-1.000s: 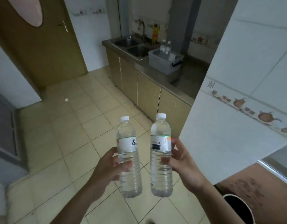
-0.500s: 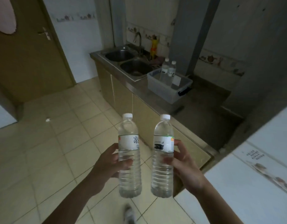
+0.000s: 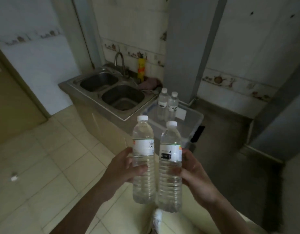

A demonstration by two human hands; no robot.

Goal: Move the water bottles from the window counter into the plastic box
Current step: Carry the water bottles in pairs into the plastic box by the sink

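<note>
Pale floor tiles (image 3: 44, 157) and white wall tiles with a teapot-patterned border surround a small kitchen corner. Along the wall runs a steel counter (image 3: 221, 141) over beige cabinet doors, with a double-bowl sink (image 3: 112, 92), one curved tap (image 3: 119, 61), one yellow bottle (image 3: 141, 69) and a pinkish cloth (image 3: 150, 82) behind it.

On the counter just right of the sink sits one clear plastic box (image 3: 194, 122) with a dark handle clip. Two water bottles (image 3: 167, 105) stand upright inside it, side by side, white caps on.

Nearer, a person holds two more water bottles upright, close together. Their left hand (image 3: 123, 168) grips the left bottle (image 3: 143, 159) around its middle; their right hand (image 3: 194, 171) grips the right bottle (image 3: 170, 166) the same way. Both are capped, with white labels, held in the air before the counter, short of the box.

Four bottles in all. One white shoe (image 3: 156, 220) shows below.
</note>
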